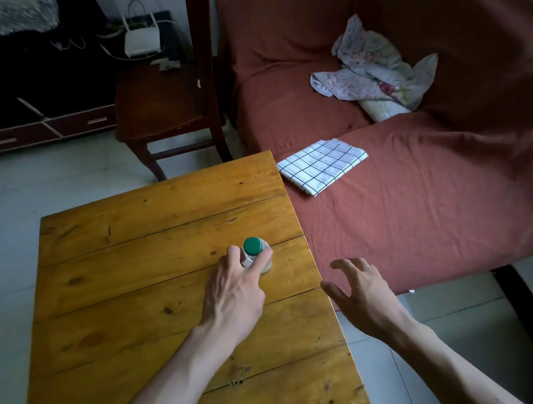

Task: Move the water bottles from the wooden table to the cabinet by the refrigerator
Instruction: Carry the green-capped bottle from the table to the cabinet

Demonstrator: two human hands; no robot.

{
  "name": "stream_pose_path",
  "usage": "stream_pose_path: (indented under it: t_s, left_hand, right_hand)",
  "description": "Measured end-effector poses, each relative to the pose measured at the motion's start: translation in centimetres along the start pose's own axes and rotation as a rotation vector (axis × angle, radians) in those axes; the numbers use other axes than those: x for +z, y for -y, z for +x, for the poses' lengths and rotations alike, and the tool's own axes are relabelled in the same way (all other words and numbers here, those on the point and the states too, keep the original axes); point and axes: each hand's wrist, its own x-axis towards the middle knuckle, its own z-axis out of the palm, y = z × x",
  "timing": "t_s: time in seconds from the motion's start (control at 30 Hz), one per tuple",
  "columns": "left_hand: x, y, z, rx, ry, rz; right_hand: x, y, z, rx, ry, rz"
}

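The left hand (233, 294) curls thumb and fingers around the shoulder of the water bottle (256, 254), just below its green cap. The right hand (363, 292) hovers beside the wooden table (138, 272), fingers spread, holding nothing. The bottle stands on the table near its right edge, long axis vertical, cap up. No other bottle shows; carrying to the cabinet remains.

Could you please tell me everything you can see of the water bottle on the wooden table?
The water bottle is small, clear plastic by the look of it, with a green screw cap, seen from above. It stands upright on the wooden table, near its right edge. The left hand has its fingers round the body just below the cap. The right hand hovers apart, touching nothing.
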Motion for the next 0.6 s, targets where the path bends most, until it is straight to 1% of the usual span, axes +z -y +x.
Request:
stream_pose_path:
  t_s: [0.1,0.2,0.3,0.37,0.5,0.6]
  left_hand:
    - [0.5,0.6,-0.9,-0.006,0.001,-0.123]
    - [1.0,1.3,-1.8,0.025,-0.049,-0.238]
    - [1.4,2.4,-1.9,-0.058,-0.070,-0.330]
    - [1.5,2.9,-1.6,-0.117,-0.058,-0.343]
    - [1.7,3.6,-0.5,-0.136,-0.046,-0.352]
    - [2.5,4.0,0.6,-0.188,-0.026,-0.459]
  right_hand:
    - [0.0,-0.2,-0.1,0.003,0.008,-0.006]
    - [0.0,-0.2,-0.1,0.002,0.009,-0.006]
    - [-0.2,0.1,0.1,-0.003,0.010,-0.010]
    - [-0.2,0.3,0.3,-0.004,0.013,-0.009]
    - [-0.1,0.8,0.6,-0.009,0.015,-0.008]
    - [0.3,1.1,0.8,-0.015,0.023,-0.011]
